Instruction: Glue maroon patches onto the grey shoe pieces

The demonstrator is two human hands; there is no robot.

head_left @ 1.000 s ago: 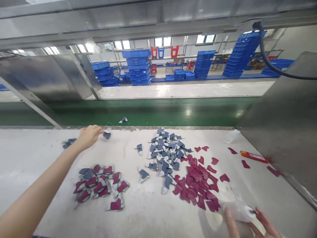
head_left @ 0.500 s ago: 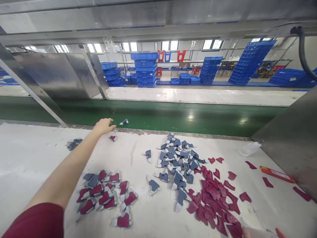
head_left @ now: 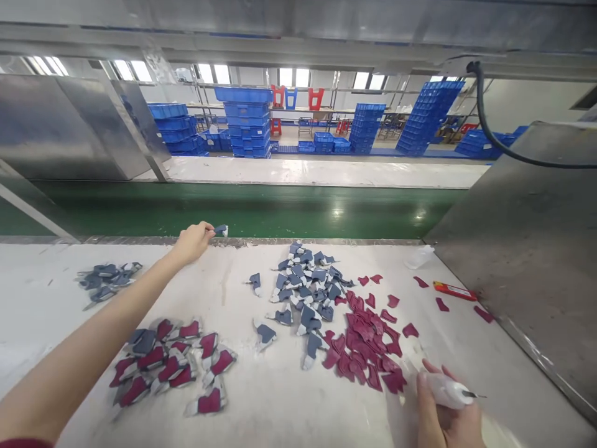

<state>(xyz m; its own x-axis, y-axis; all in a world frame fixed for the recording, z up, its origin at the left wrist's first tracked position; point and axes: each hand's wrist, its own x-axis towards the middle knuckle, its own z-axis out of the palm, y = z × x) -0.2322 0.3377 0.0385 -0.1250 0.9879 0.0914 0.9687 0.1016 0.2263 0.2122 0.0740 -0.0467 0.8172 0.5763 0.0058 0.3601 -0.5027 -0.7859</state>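
My left hand (head_left: 196, 241) pinches a blue-grey and white piece (head_left: 221, 230) at the near edge of the green belt (head_left: 298, 214). At the lower right, my right hand (head_left: 445, 414) is wrapped round a white squeeze bottle (head_left: 446, 390) with a thin dark tip. Left of that hand lies a heap of dark red pieces (head_left: 368, 336), touching a pile of blue-grey and white pieces (head_left: 305, 283). Pieces with dark red tops (head_left: 172, 367) lie grouped at lower left. A smaller blue-grey group (head_left: 105, 280) rests beyond my left forearm.
A second clear bottle (head_left: 420, 256) and a red and yellow packet (head_left: 454, 290) lie by the metal panel (head_left: 517, 249) on the right. Metal posts (head_left: 135, 134) rise at the left. Stacked blue crates (head_left: 249, 124) stand beyond the belt.
My left hand has closed on the blue-grey piece that lay on the belt. The view has shifted right, bringing my right hand and its bottle further into sight. The red-topped piece near my left hand is no longer visible.
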